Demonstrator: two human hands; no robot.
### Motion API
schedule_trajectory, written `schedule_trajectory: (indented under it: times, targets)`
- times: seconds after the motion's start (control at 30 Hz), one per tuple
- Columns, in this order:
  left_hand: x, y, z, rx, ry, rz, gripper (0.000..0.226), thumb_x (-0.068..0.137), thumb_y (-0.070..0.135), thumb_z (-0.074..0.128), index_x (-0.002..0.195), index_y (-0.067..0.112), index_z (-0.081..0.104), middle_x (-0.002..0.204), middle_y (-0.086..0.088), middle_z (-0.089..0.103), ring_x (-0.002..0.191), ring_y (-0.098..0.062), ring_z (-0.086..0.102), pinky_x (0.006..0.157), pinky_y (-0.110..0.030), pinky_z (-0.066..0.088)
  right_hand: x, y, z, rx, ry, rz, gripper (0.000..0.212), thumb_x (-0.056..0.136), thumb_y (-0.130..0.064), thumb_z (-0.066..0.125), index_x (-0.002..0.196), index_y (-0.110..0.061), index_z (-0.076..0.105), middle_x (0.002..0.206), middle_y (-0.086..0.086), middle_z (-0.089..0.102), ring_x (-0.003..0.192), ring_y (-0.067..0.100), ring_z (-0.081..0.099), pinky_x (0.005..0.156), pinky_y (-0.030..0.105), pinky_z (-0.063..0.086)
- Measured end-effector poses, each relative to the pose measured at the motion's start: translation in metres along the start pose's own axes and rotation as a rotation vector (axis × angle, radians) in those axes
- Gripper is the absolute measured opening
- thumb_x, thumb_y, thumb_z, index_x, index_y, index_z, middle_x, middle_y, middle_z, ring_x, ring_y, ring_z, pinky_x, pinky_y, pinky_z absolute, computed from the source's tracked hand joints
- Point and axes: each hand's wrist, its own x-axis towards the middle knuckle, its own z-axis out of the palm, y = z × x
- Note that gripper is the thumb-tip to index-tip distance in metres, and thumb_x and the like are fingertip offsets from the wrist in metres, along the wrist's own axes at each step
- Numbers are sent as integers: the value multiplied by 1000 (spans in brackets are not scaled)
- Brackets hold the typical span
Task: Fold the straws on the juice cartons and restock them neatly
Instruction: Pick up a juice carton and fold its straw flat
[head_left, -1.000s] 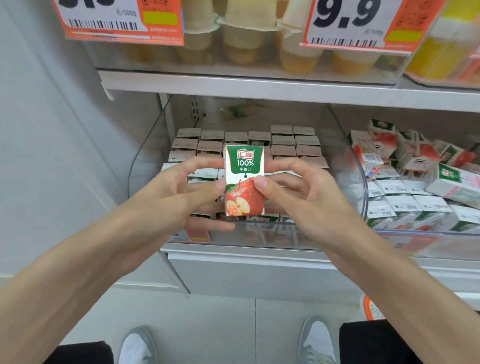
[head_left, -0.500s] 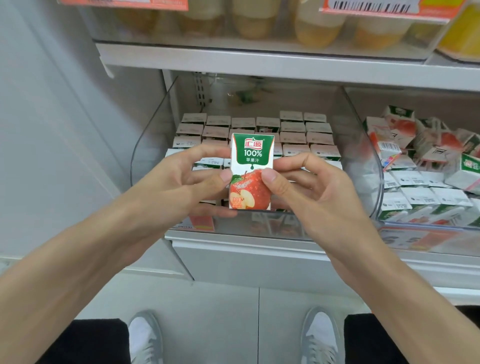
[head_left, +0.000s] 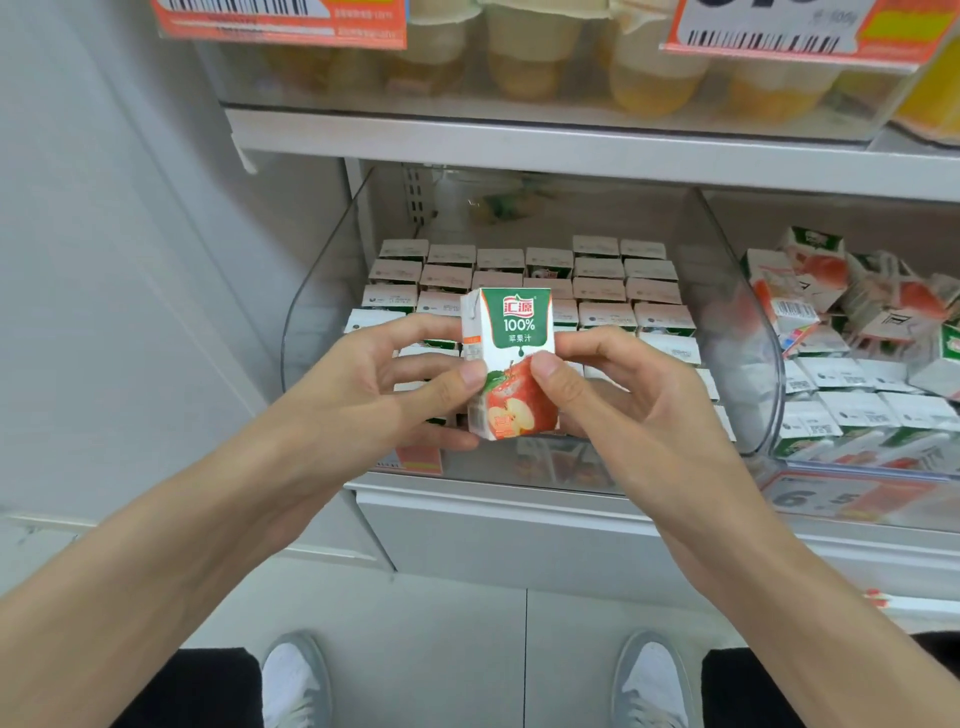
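Holding juice carton (head_left: 511, 364) upright in mid-air, printed front toward camera, just in front of clear bin (head_left: 322, 312) on lower shelf (head_left: 519, 512). Gripping it with left hand (head_left: 363, 400) at its left edge and right hand (head_left: 628, 410) at its right edge, pressing both thumbs against the apple picture and curling fingers round the back. Seeing neat rows of cartons (head_left: 600, 283) standing inside the bin, and loose cartons (head_left: 857, 338) lying jumbled to its right.
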Motion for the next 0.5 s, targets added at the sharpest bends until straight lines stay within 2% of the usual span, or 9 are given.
schedule_trajectory:
  times: [0.13,0.23,0.37,0.43,0.5]
  targets:
    - [-2,-3,4,10,79,46,43,83,32,80,124,21,70,111,-5,81,91,-24,80,78,-33,67,0,-5,2,-76,-127,-28,36,82,-47,82,117,-39,79,108,-9,76,100,11,74,93,33,62]
    - [-1,-3,3,-16,83,53,40,88,37,75,123,19,68,113,-7,81,97,-27,79,80,-32,66,1,-7,0,-77,-166,-37,48,77,-37,88,124,-37,77,114,-6,77,105,15,75,98,30,61]
    - [1,-3,-2,20,59,95,39,88,40,74,125,28,67,121,0,79,105,-24,79,97,-36,59,2,-6,-3,21,-141,10,64,76,-29,87,137,-31,67,119,-3,79,109,16,76,100,31,59]
    - [1,-2,-2,9,36,88,50,86,39,75,135,36,63,127,6,77,110,-19,78,108,-40,52,1,-7,-2,48,-163,36,59,84,-18,85,138,-28,63,121,-2,79,112,17,76,104,35,57]
    - [1,-2,0,38,-41,100,50,93,37,71,142,36,62,132,10,75,118,-16,75,112,-40,49,1,-7,-1,38,-176,43,53,90,-10,82,136,-28,63,122,-3,79,114,16,76,106,35,56]
